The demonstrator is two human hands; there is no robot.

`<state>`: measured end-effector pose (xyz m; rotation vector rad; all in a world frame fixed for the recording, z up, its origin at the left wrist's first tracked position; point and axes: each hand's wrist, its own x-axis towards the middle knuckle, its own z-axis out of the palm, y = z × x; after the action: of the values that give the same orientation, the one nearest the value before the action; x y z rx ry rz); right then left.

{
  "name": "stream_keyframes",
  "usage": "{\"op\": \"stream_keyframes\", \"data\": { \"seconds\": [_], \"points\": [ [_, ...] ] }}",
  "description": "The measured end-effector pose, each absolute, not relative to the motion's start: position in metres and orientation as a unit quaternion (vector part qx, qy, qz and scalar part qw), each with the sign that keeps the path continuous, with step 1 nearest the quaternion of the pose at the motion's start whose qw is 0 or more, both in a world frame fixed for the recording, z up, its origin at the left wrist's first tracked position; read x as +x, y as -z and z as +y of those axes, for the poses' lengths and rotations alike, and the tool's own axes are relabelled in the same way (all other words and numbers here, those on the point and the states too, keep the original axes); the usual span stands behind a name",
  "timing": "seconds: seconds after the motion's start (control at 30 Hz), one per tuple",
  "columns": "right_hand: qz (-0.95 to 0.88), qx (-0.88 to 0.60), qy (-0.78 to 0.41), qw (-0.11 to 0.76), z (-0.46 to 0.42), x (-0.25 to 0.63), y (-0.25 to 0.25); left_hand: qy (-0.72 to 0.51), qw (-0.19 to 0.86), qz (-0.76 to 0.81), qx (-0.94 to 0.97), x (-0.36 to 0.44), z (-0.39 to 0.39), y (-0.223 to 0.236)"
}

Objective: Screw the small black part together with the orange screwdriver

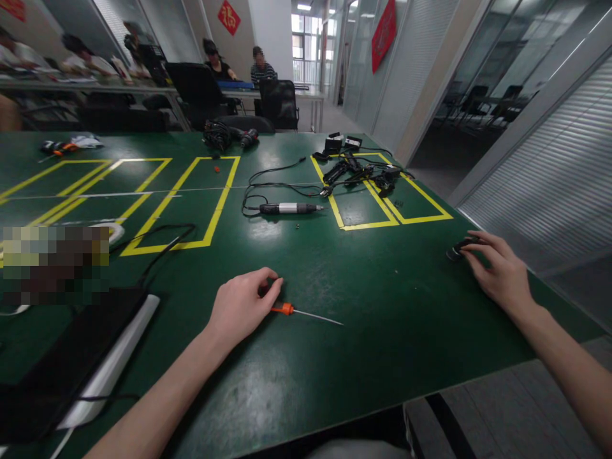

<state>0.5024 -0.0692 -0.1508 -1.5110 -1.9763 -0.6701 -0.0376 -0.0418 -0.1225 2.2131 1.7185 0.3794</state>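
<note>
My left hand (243, 303) is low over the green table, its fingers curled round the handle of an orange screwdriver (287, 309). Most of that handle is hidden under the hand, while the thin metal shaft points right. Far to the right, near the table's edge, my right hand (500, 268) pinches a small black part (458, 249) between thumb and fingers. Its exact kind cannot be made out. Beyond both hands lies a silver and black electric screwdriver (289, 208) with a black cord.
Black parts and cables (358, 172) are heaped over yellow taped rectangles at the back right. A black and white device (115, 357) stands at the left. A power drill (248, 138) lies at the far edge. Several people sit at tables behind.
</note>
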Motion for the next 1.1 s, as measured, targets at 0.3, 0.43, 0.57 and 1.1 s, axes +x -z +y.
{"op": "stream_keyframes", "data": {
  "seconds": [0.3, 0.43, 0.57, 1.1],
  "points": [
    [-0.737, -0.575, 0.251, 0.252, -0.0692, 0.5066, 0.1525, -0.139, 0.155, 0.596, 0.776, -0.0369, -0.0393, 0.1240],
    [-0.735, -0.581, 0.247, 0.247, -0.0684, 0.5038, 0.1513, -0.138, 0.155, 0.595, 0.776, -0.0368, -0.0390, 0.1239],
    [-0.733, -0.590, 0.235, 0.243, -0.0691, 0.5029, 0.1501, -0.140, 0.157, 0.595, 0.776, -0.0376, -0.0394, 0.1234],
    [-0.734, -0.594, 0.219, 0.245, -0.0667, 0.5082, 0.1535, -0.143, 0.155, 0.595, 0.775, -0.0368, -0.0397, 0.1245]
  ]
}}
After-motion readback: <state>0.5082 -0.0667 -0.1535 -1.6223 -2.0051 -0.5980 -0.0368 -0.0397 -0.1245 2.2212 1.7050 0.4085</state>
